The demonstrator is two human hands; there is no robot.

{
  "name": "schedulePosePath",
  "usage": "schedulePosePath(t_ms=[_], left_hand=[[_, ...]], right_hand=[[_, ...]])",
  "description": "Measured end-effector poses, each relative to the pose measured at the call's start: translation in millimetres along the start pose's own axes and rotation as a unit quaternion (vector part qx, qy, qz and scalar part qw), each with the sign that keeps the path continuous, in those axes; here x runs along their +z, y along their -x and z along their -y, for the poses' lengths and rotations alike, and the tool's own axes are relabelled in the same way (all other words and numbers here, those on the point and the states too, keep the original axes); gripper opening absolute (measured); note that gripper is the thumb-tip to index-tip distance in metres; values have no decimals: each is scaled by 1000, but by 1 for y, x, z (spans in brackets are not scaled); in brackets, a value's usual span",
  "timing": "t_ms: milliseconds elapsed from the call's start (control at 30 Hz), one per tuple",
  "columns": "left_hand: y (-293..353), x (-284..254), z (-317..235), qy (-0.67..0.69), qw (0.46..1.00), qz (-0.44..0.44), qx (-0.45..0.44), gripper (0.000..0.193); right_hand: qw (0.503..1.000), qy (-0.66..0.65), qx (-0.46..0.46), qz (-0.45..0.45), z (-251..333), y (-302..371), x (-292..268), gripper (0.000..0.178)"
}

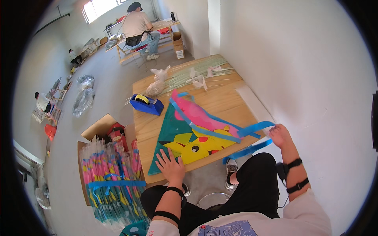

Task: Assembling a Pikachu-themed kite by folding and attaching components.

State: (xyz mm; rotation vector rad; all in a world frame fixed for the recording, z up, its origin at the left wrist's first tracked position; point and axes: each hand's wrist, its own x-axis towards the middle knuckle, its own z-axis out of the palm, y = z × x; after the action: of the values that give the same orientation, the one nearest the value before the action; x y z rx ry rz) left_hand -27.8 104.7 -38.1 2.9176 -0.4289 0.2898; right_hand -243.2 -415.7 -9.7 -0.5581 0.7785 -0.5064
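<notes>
A triangular kite [167, 131] in green, pink and yellow, printed with a cartoon animal, lies on the wooden table. My left hand [171, 167] rests flat on its near left corner, fingers spread. Off to the right, past the table's edge, my right hand [280, 135] is closed on a blue ribbon tail [258, 126]. The ribbon runs from there back across the kite's right corner and up over its face. Another length of blue ribbon [252, 149] hangs below the table edge, near my right knee.
A blue tape dispenser [146, 104] stands at the table's left edge. Thin pale rods [185, 80] and tied plastic bags [156, 83] lie at the far end. Left of the table, a cardboard box [101, 126] adjoins packed kites [114, 188]. A wall [299, 78] borders the right; people sit farther off.
</notes>
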Motion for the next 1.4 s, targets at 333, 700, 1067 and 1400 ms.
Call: schedulePosePath(t_ms=[333, 700, 1067, 1400], left_hand=[[5, -2, 13, -8, 1000, -12, -10, 72], [-1, 4, 5, 16, 1000, -18, 4, 74], [6, -1, 18, -3, 1000, 0, -18, 75], [7, -4, 15, 12, 1000, -5, -13, 74]], right_hand=[[858, 426, -216, 191, -123, 92, 161, 31], [564, 749, -282, 202, -165, -98, 226, 34], [547, 773, -240, 213, -168, -114, 287, 33], [403, 884, -222, 75, -136, -191, 325, 18]])
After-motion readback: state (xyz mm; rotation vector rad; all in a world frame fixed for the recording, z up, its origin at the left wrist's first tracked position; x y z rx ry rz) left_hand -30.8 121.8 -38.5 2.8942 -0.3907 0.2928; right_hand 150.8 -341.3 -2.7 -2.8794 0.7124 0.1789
